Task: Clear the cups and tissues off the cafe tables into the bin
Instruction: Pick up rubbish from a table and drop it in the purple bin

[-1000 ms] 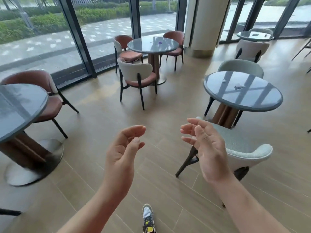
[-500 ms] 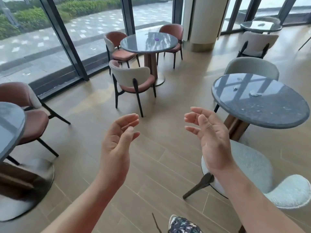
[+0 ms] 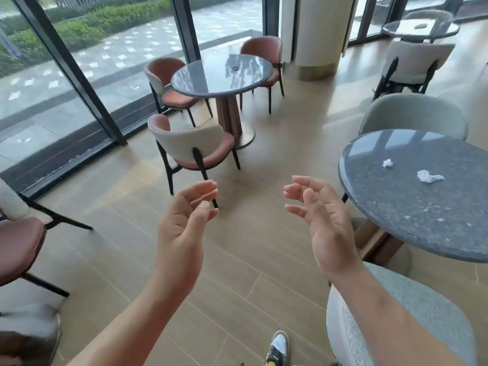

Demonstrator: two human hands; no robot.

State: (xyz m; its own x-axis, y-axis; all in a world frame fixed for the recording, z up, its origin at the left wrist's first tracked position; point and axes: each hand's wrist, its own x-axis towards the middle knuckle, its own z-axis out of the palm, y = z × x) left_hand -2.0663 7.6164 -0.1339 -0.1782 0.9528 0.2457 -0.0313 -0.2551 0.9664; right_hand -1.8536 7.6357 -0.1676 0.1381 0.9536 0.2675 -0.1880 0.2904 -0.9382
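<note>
Two crumpled tissues, one small and one larger, lie near each other on the round table at right. The left hand and right hand hang over the floor, empty, fingers loosely curled. The tissues look light, soft and crushable, so a pinch anywhere on the wad should lift each.

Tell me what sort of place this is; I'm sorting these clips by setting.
Most likely a cafe seating area: round dark-topped tables ringed by upholstered chairs, floor-to-ceiling windows onto a paved walk, and crumpled tissues left on the nearest table.
</note>
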